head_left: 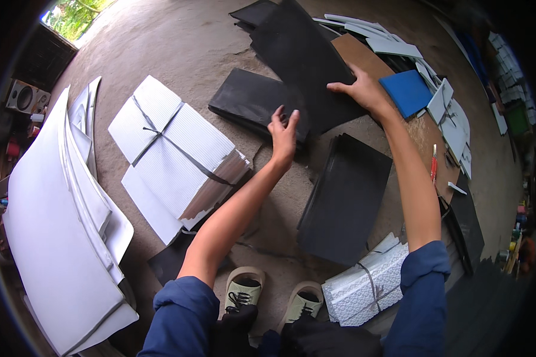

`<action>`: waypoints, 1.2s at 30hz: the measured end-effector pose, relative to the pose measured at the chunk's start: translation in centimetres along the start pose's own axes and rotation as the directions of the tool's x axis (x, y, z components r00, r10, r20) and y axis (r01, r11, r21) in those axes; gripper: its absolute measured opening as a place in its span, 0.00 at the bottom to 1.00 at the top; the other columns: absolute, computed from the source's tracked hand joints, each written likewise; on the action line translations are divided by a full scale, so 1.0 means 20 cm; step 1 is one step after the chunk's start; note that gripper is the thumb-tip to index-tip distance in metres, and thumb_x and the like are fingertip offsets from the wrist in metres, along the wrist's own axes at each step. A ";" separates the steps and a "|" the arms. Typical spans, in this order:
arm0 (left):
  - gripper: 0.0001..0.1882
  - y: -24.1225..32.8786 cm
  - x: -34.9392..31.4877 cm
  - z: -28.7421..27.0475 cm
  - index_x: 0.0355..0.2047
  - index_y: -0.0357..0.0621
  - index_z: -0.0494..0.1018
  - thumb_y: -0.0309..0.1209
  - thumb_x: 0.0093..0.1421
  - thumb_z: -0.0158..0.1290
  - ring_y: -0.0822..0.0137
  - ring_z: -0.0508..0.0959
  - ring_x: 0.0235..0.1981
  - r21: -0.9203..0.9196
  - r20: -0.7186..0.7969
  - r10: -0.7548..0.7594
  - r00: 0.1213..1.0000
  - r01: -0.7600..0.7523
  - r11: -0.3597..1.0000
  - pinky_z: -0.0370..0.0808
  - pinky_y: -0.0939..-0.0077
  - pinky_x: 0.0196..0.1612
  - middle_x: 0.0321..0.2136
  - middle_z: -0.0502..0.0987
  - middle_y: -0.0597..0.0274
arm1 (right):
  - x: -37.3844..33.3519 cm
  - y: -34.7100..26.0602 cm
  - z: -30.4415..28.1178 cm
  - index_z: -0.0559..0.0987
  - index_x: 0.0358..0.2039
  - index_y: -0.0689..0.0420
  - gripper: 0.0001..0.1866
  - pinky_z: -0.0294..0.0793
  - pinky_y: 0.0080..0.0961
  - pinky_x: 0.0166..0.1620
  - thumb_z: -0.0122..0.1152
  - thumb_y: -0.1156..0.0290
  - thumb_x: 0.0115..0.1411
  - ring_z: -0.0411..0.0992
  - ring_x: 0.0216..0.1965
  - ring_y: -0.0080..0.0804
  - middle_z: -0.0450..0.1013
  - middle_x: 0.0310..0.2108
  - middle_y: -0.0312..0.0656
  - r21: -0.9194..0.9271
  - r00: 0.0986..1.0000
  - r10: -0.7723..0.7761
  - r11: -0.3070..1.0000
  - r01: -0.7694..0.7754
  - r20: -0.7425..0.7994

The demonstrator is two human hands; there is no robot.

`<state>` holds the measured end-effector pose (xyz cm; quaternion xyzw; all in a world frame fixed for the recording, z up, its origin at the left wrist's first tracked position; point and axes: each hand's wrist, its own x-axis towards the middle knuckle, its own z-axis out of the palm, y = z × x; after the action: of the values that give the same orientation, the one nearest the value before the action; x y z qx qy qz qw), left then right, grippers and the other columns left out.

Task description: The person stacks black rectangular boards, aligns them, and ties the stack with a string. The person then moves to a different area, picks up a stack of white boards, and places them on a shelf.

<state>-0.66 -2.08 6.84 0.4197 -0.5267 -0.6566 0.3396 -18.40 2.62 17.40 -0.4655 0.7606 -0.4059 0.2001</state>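
Note:
My left hand (283, 135) is over the front right part of a stack of black sheets (244, 95), its thumb and fingers apart and slightly bent. A long black sheet (298, 50) slants across that stack, running from the far middle toward the right. My right hand (369, 94) is at the right edge of this long sheet, thumb stretched over it and fingers spread. Its remaining fingers are partly hidden. Nearer to me lies another stack of black sheets (348, 199).
Left of my arm stands a tied stack of white ribbed sheets (173, 152), beyond large bent white panels (59, 220). A tied white textured bundle (363, 282) lies near my right foot. On a brown board (363, 53) are a blue piece (406, 93), white offcuts (449, 113) and a red cutter (434, 163).

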 end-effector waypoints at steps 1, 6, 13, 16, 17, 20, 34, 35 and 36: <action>0.32 -0.05 0.00 0.01 0.53 0.39 0.54 0.44 0.54 0.50 0.57 0.60 0.48 0.068 -0.094 0.013 0.996 -0.007 0.998 0.59 0.70 0.51 0.48 0.52 0.47 | 0.02 0.02 -0.02 0.63 0.53 0.57 0.39 0.67 0.27 0.47 0.67 0.62 0.39 0.68 0.44 0.40 0.67 0.45 0.50 -0.125 0.997 -0.064 0.990 0.059 -0.033; 0.37 -0.23 0.01 0.03 0.54 0.37 0.49 0.37 0.49 0.55 0.50 0.50 0.52 0.277 -0.508 -0.065 0.859 0.235 0.932 0.50 0.61 0.56 0.48 0.49 0.45 | 0.05 0.19 0.07 0.62 0.55 0.44 0.40 0.63 0.36 0.50 0.66 0.62 0.38 0.65 0.47 0.47 0.66 0.45 0.48 -0.540 0.991 -0.108 0.840 0.051 -0.076; 0.54 -0.24 0.13 0.03 0.57 0.35 0.41 0.54 0.41 0.57 0.46 0.49 0.57 0.072 -0.523 -0.468 0.712 0.584 0.809 0.50 0.58 0.57 0.55 0.47 0.39 | 0.16 0.26 0.10 0.57 0.56 0.44 0.40 0.61 0.43 0.51 0.63 0.60 0.43 0.61 0.50 0.50 0.63 0.47 0.51 -0.651 0.996 0.092 0.757 -0.057 0.019; 0.59 -0.21 0.17 0.03 0.55 0.32 0.45 0.61 0.34 0.58 0.48 0.50 0.56 -0.016 -0.508 -0.600 0.618 0.690 0.724 0.51 0.56 0.56 0.53 0.53 0.42 | 0.15 0.35 0.07 0.58 0.56 0.45 0.40 0.62 0.41 0.51 0.64 0.60 0.42 0.62 0.50 0.50 0.64 0.47 0.51 -0.581 0.998 0.065 0.813 -0.038 0.025; 0.59 -0.20 0.18 0.04 0.54 0.30 0.46 0.61 0.34 0.58 0.48 0.51 0.56 0.014 -0.514 -0.591 0.622 0.695 0.719 0.52 0.57 0.56 0.52 0.54 0.41 | 0.14 0.38 0.06 0.58 0.56 0.45 0.40 0.62 0.40 0.51 0.64 0.60 0.41 0.62 0.49 0.50 0.64 0.46 0.51 -0.556 0.999 0.048 0.830 -0.032 0.014; 0.57 -0.19 0.23 0.03 0.52 0.26 0.47 0.56 0.33 0.62 0.49 0.55 0.55 0.060 -0.553 -0.531 0.642 0.666 0.743 0.54 0.61 0.56 0.51 0.56 0.41 | 0.12 0.44 0.06 0.60 0.54 0.49 0.39 0.62 0.37 0.51 0.64 0.60 0.40 0.63 0.49 0.48 0.65 0.45 0.52 -0.436 0.999 -0.013 0.900 -0.003 -0.034; 0.45 0.07 0.21 0.04 0.48 0.35 0.49 0.35 0.34 0.66 0.46 0.64 0.47 0.437 -0.629 0.419 0.655 -0.149 0.887 0.61 0.61 0.51 0.44 0.61 0.42 | 0.05 0.41 0.03 0.65 0.48 0.66 0.38 0.70 0.26 0.43 0.68 0.60 0.39 0.71 0.39 0.37 0.70 0.40 0.52 0.240 0.952 0.243 0.951 -0.195 -0.187; 0.45 0.10 0.22 0.02 0.48 0.36 0.49 0.35 0.35 0.65 0.45 0.64 0.47 0.469 -0.609 0.468 0.641 -0.185 0.864 0.62 0.60 0.50 0.44 0.61 0.42 | 0.05 0.40 0.04 0.65 0.48 0.66 0.38 0.70 0.25 0.42 0.68 0.59 0.39 0.71 0.39 0.36 0.70 0.40 0.52 0.306 0.948 0.297 0.918 -0.251 -0.114; 0.44 0.12 0.23 0.00 0.48 0.37 0.48 0.35 0.36 0.65 0.44 0.64 0.48 0.505 -0.588 0.519 0.621 -0.219 0.835 0.62 0.58 0.50 0.45 0.60 0.42 | 0.05 0.41 0.06 0.65 0.48 0.66 0.38 0.70 0.25 0.42 0.68 0.59 0.39 0.71 0.39 0.35 0.70 0.40 0.51 0.370 0.939 0.342 0.877 -0.306 -0.032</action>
<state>-2.65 -6.67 8.24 0.5753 -0.5503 -0.2422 0.5545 -22.57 3.11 10.28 -0.2667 0.7493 -0.5209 0.3100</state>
